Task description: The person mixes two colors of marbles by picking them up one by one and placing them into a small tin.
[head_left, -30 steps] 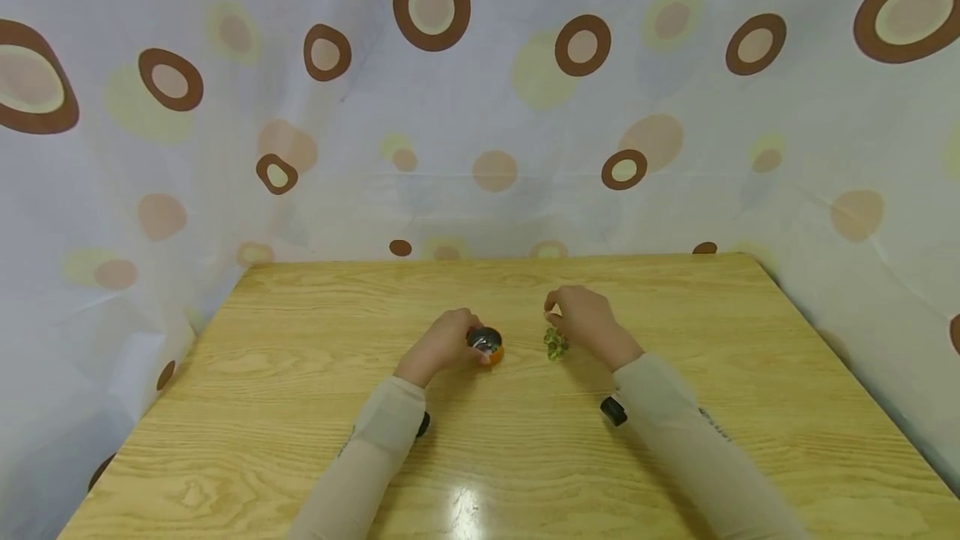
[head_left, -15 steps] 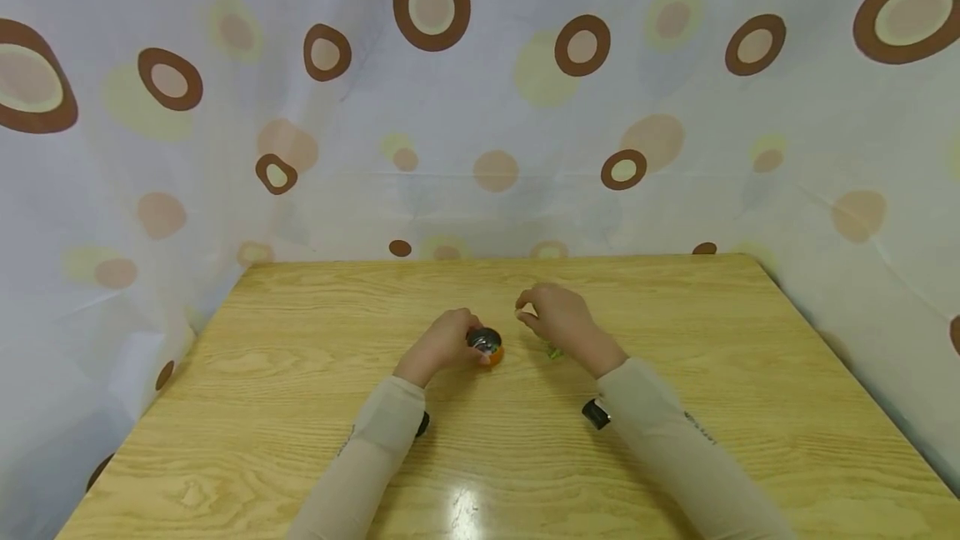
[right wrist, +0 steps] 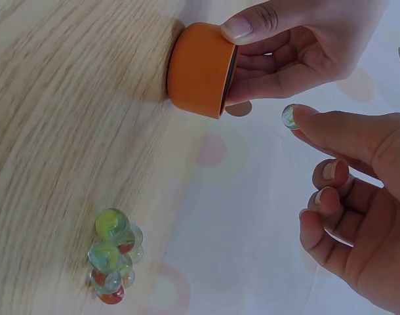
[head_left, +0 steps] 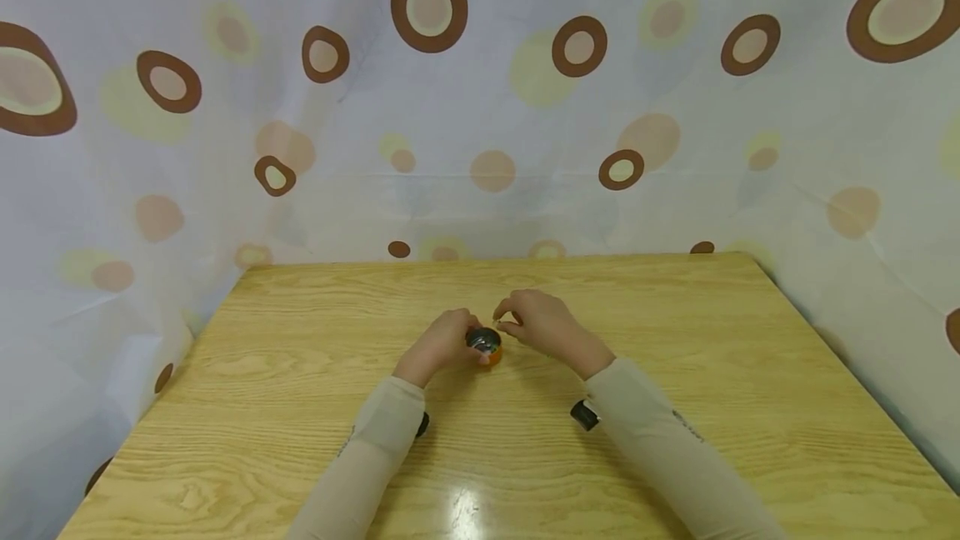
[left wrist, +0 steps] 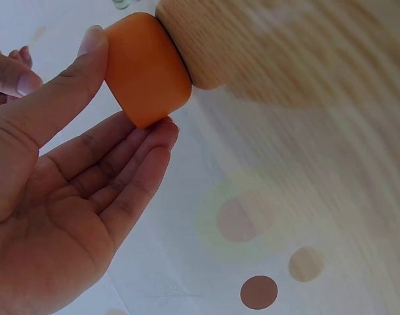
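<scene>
A small orange bowl (head_left: 491,357) with a shiny metal inside stands on the wooden table. My left hand (head_left: 442,346) grips it, thumb on the near side and fingers on the far side; the orange wall (left wrist: 147,72) fills the grip in the left wrist view. Just right of the rim, my right hand (head_left: 546,327) pinches one clear glass marble (right wrist: 289,117) between thumb and forefinger, its other fingers curled loosely. Several more glass marbles (right wrist: 111,226), green, clear and red, lie bunched on the table. In the head view my right hand hides them.
The wooden table (head_left: 300,440) stretches out around both hands. Behind it and along its sides hangs a pale sheet (head_left: 480,107) with brown and yellow circles. A dark wrist device (head_left: 585,414) shows under my right sleeve.
My right hand has moved left from above the marble cluster to the bowl's rim, with a marble pinched in its fingers. My left hand and the bowl stay put.
</scene>
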`<state>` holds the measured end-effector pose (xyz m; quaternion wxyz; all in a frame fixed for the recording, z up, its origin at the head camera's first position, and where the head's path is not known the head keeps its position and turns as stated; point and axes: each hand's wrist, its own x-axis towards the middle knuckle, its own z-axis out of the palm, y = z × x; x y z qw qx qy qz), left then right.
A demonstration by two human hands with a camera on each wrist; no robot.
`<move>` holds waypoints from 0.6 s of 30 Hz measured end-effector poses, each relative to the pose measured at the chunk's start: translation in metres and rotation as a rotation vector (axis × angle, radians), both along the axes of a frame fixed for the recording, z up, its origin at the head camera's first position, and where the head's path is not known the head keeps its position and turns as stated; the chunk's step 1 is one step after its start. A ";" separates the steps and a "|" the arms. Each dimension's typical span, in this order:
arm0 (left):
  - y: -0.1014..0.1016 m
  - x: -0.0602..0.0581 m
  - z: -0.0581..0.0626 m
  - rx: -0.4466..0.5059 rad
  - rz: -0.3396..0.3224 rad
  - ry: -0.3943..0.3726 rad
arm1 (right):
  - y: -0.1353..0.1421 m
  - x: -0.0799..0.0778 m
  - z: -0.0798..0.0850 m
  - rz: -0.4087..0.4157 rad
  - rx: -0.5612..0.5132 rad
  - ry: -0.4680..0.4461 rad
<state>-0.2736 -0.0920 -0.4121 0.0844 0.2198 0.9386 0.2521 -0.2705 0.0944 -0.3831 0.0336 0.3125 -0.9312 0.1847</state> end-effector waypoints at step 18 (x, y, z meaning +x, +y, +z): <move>-0.001 -0.003 -0.002 -0.008 -0.009 0.008 | -0.014 -0.003 -0.010 0.053 0.030 -0.043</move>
